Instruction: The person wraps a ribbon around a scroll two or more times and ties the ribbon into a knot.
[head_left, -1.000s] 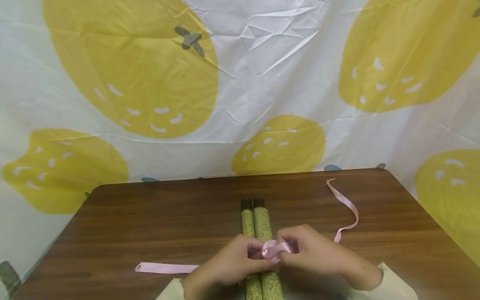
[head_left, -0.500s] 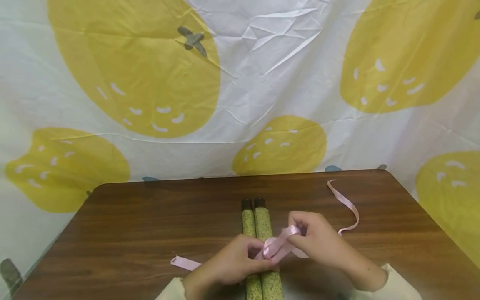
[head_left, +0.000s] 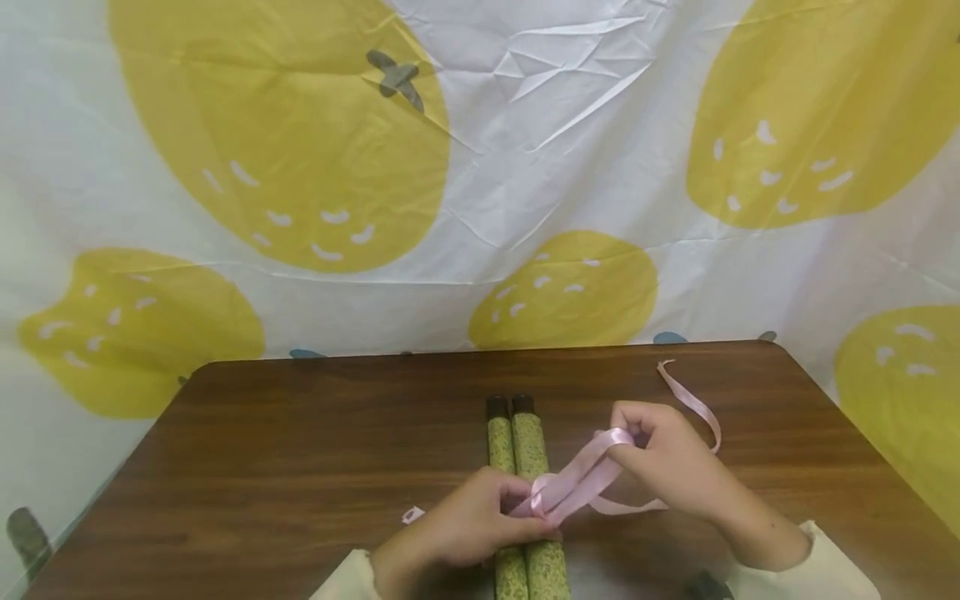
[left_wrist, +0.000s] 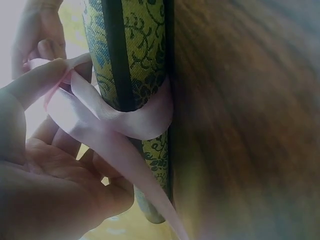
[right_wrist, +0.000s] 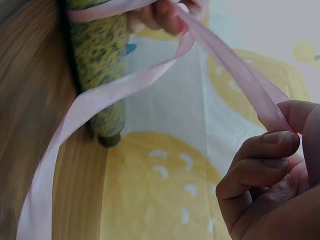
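Pulling the pink ribbon [head_left: 577, 483] out to the right, my right hand [head_left: 667, 462] is now farther from the knot than one second ago, and the loop it draws is longer. On the other side the loose end [head_left: 411, 514] has become very short; before, a long strip lay flat on the table [head_left: 300, 433] to the left of my left hand [head_left: 468, 529]. This hand has not moved: its thumb and fingers pinch the ribbon where it crosses on top of the two rolls [head_left: 525, 450]. My right hand has the fingers curled around the loop and holds it raised, just right of the rolls.

From the head view, my left hand covers the crossing, so I cannot tell how the knot sits. The near ends of the rolls are cut off by the lower edge. The left wrist view shows the ribbon [left_wrist: 135, 125] wrapped around one roll [left_wrist: 135, 65], but it is blurred.

I count one ribbon, two green patterned rolls lying side by side and touching, and two hands. Behind the table hangs a white cloth [head_left: 525, 125] with yellow fruit shapes.
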